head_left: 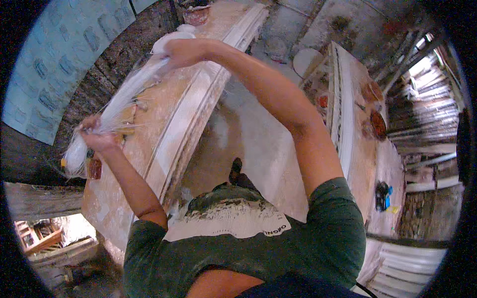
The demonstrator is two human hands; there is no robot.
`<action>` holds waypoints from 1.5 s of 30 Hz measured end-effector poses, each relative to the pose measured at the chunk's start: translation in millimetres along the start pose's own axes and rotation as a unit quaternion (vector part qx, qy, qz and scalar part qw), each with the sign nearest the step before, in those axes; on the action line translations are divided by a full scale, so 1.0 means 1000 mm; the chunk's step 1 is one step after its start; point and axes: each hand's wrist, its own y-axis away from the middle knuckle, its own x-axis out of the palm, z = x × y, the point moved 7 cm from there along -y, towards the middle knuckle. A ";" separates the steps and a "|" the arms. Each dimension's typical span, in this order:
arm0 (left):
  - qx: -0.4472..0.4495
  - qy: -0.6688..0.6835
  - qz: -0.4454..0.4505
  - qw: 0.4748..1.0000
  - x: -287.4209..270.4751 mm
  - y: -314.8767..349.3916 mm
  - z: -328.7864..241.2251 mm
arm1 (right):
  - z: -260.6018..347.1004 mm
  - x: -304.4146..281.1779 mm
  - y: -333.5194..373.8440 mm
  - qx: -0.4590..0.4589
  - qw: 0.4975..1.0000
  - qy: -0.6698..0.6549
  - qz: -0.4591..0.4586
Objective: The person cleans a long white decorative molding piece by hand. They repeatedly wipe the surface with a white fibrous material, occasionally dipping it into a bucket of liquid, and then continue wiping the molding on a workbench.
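A long bundle of loose white fibres (124, 94) stretches between my two hands over the workbench (171, 102) on the left. My left hand (98, 135) is closed around its nearer part, and a ragged tuft hangs past the fingers. My right hand (184, 52) reaches across to the bundle's far end, with the fingers closed on it and partly hidden. White material bulges just beyond that hand. Stray strands stick out below the bundle, over small yellowish pieces on the bench.
Long white moulding strips (191, 107) run along the bench's right edge. A reddish bucket (197, 16) stands at its far end, and a brown container (94, 169) sits near my left hand. Another bench (355, 99) with a reddish-brown bowl (378, 124) lies to the right.
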 end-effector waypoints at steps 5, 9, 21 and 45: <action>0.026 0.038 0.182 0.982 -0.021 -0.071 -0.019 | -0.034 -0.037 -0.080 -0.175 0.980 -0.096 0.003; 0.171 -0.023 -0.005 0.985 -0.020 -0.028 -0.003 | -0.082 -0.026 -0.098 -0.208 0.966 -0.121 0.098; 0.362 -0.570 -0.155 0.721 -0.026 0.022 0.156 | -0.318 0.075 -0.093 -0.243 0.949 -0.159 0.122; 0.237 -0.127 -0.147 0.952 0.003 0.004 0.336 | -0.833 0.000 -0.141 -0.120 0.965 0.107 0.206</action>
